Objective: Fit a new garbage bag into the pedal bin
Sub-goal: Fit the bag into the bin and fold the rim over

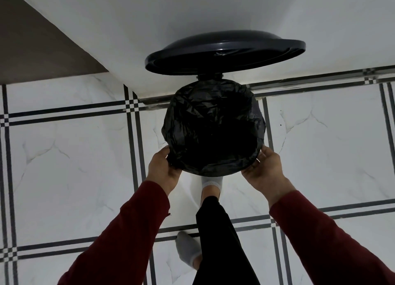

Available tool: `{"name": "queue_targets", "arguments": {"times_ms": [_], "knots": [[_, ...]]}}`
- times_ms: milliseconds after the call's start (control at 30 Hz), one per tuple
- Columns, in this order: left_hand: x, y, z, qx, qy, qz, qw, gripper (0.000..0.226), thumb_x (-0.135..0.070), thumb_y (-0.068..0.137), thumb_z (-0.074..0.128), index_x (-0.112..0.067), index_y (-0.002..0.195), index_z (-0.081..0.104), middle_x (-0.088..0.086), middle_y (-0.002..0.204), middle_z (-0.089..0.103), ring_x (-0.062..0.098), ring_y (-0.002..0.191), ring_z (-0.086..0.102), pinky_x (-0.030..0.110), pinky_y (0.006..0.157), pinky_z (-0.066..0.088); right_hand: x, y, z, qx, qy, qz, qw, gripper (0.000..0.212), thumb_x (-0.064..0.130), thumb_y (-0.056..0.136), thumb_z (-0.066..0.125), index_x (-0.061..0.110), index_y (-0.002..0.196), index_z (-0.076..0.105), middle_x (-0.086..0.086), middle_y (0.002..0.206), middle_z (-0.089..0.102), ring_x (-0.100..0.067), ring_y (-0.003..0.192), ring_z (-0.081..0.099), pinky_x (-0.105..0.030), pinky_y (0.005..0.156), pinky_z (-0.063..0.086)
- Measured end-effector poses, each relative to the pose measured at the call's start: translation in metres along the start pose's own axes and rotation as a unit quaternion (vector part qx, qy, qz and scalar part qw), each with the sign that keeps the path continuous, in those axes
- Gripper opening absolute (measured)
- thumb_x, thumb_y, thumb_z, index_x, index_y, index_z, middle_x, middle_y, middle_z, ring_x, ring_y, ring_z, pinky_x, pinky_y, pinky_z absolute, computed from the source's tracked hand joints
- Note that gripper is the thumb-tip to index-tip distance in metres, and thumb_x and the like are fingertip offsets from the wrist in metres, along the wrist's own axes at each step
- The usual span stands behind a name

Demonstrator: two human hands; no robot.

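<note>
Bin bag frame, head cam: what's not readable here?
- Pedal: hidden under the bag-covered bin rim; the foot reaches under it, contact unseen.
- Bin body: covered by the bag.
- Bag depth: the inside is too dark to judge.
- Left hand fingertips: tucked behind bag folds, grip unclear.
- Right hand fingertips: hidden under the rim.
- Lid hinge: mostly blocked by the lid.
</note>
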State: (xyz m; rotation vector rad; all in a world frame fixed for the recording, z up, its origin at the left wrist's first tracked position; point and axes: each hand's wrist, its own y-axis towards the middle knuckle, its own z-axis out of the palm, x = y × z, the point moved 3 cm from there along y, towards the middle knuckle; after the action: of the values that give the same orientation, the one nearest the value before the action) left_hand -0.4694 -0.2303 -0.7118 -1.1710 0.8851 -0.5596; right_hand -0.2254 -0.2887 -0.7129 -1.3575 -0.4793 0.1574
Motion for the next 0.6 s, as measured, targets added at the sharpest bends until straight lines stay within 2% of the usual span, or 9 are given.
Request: {"name": "queue_targets", "arguments": {"times_ms": [133, 200, 267, 333, 367, 433, 500, 533, 600], "knots": [[-0.001, 0.0, 0.001, -0.027, 0.0, 0.009, 1.0, 0.024, -0.005, 0.095, 0.05, -0.006, 0.098, 0.073, 0.011, 0.096, 0.073, 0.025, 0.079, 0.074, 0.04, 0.083, 0.061, 0.001, 0.004, 0.001, -0.017, -0.01, -0.005, 1.0, 0.005, 0.022, 0.075, 0.061, 0.022, 0.071, 0.06, 0.0, 0.084, 0.054, -0.018, 0.068, 0.049, -0.025, 0.072, 0.042], [-0.004, -0.002, 0.001, -0.033, 0.01, 0.014, 0.999, 0.025, -0.007, 0.094, 0.048, -0.005, 0.096, 0.072, 0.012, 0.095, 0.071, 0.026, 0.078, 0.072, 0.04, 0.08, 0.062, 0.002, 0.002, 0.001, -0.021, -0.008, -0.01, 1.0, 0.012, 0.024, 0.083, 0.057, 0.02, 0.072, 0.062, -0.001, 0.084, 0.058, -0.019, 0.073, 0.055, -0.026, 0.073, 0.048], [-0.007, -0.005, 0.002, -0.033, 0.009, 0.006, 0.999, 0.021, -0.016, 0.094, 0.05, -0.008, 0.091, 0.069, 0.01, 0.095, 0.068, 0.026, 0.081, 0.067, 0.04, 0.075, 0.06, 0.003, -0.002, 0.004, -0.035, -0.002, -0.008, 0.999, 0.025, 0.03, 0.092, 0.054, 0.017, 0.074, 0.063, -0.001, 0.081, 0.064, -0.018, 0.071, 0.059, -0.025, 0.068, 0.051], [-0.009, -0.007, 0.004, -0.023, 0.02, -0.017, 0.999, 0.02, -0.03, 0.094, 0.055, -0.014, 0.094, 0.069, 0.007, 0.101, 0.065, 0.026, 0.092, 0.065, 0.044, 0.077, 0.056, 0.003, -0.008, 0.008, -0.041, 0.003, -0.001, 0.999, 0.031, 0.035, 0.096, 0.052, 0.017, 0.073, 0.063, 0.0, 0.079, 0.064, -0.015, 0.064, 0.057, -0.025, 0.059, 0.046], [-0.01, -0.008, 0.006, -0.016, 0.034, -0.029, 0.999, 0.019, -0.032, 0.094, 0.059, -0.017, 0.096, 0.069, 0.006, 0.103, 0.065, 0.026, 0.096, 0.064, 0.046, 0.079, 0.055, 0.004, -0.009, 0.009, -0.042, -0.003, 0.0, 0.999, 0.031, 0.037, 0.095, 0.051, 0.017, 0.074, 0.063, 0.0, 0.082, 0.064, -0.015, 0.067, 0.058, -0.026, 0.06, 0.046], [-0.011, -0.008, 0.009, -0.002, 0.068, -0.042, 0.997, 0.013, -0.03, 0.093, 0.062, -0.02, 0.093, 0.071, 0.004, 0.101, 0.066, 0.026, 0.097, 0.065, 0.048, 0.08, 0.054, 0.006, -0.013, 0.011, -0.054, -0.039, 0.013, 0.998, 0.03, 0.041, 0.094, 0.051, 0.019, 0.081, 0.067, 0.0, 0.098, 0.068, -0.017, 0.091, 0.064, -0.033, 0.081, 0.051], [-0.013, -0.007, 0.011, -0.001, 0.077, -0.044, 0.996, 0.013, -0.026, 0.095, 0.061, -0.019, 0.093, 0.072, 0.004, 0.098, 0.069, 0.026, 0.095, 0.067, 0.046, 0.08, 0.054, 0.008, -0.022, 0.016, -0.086, -0.098, 0.021, 0.991, 0.029, 0.043, 0.092, 0.049, 0.021, 0.088, 0.068, -0.001, 0.109, 0.069, -0.02, 0.11, 0.061, -0.04, 0.102, 0.042], [-0.014, -0.007, 0.011, -0.008, 0.075, -0.041, 0.996, 0.014, -0.024, 0.096, 0.06, -0.017, 0.096, 0.072, 0.005, 0.099, 0.07, 0.026, 0.095, 0.068, 0.046, 0.081, 0.055, 0.009, -0.029, 0.018, -0.115, -0.132, -0.004, 0.985, 0.026, 0.04, 0.091, 0.05, 0.021, 0.089, 0.067, -0.005, 0.11, 0.068, -0.025, 0.111, 0.059, -0.039, 0.102, 0.042], [-0.014, -0.007, 0.012, -0.02, 0.074, -0.034, 0.996, 0.016, -0.022, 0.097, 0.057, -0.015, 0.101, 0.071, 0.005, 0.096, 0.073, 0.027, 0.096, 0.068, 0.046, 0.08, 0.056, 0.014, -0.047, 0.022, -0.211, -0.195, -0.181, 0.941, 0.016, 0.03, 0.088, 0.052, 0.02, 0.091, 0.064, -0.006, 0.095, 0.063, -0.028, 0.098, 0.057, -0.026, 0.082, 0.048]]}}
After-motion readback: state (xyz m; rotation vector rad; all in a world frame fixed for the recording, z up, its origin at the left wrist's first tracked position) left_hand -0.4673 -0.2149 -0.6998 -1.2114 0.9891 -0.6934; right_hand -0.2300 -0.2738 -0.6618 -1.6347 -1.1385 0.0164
